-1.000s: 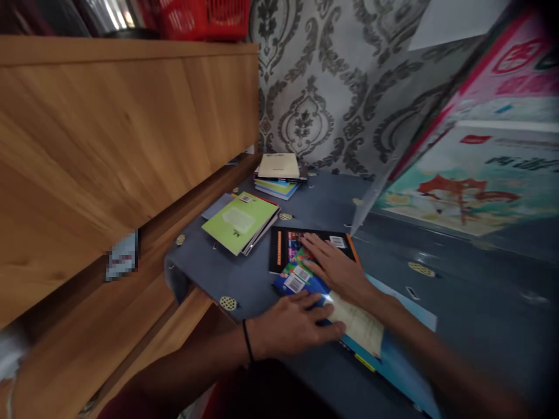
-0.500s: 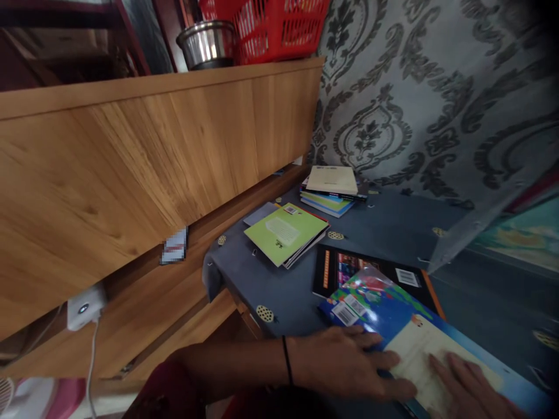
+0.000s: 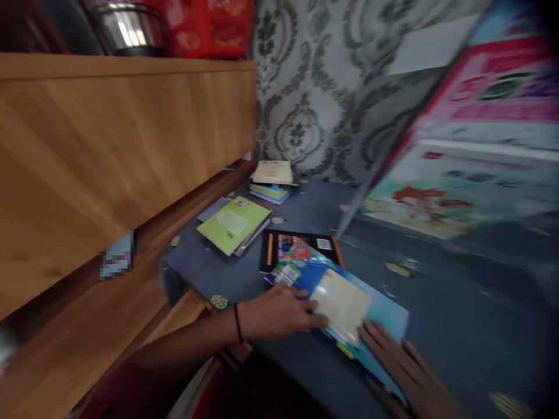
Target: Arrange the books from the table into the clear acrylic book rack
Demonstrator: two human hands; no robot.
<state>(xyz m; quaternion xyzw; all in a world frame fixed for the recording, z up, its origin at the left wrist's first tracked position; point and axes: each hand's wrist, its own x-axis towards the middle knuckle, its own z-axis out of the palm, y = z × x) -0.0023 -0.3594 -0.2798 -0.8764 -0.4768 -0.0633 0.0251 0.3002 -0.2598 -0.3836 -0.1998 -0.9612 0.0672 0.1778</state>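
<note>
Now the right hand, flat with fingers extended, has slid along the blue book beneath it, away from the barcode corner, seemingly pressing its length. The left hand stays at the near edge, loosely curled, grip unclear; beyond it lies the black book.

And there's the red basket beside a metal pot, up on the wooden cabinet! Wallpaper (grey scrollwork) behind.
</note>
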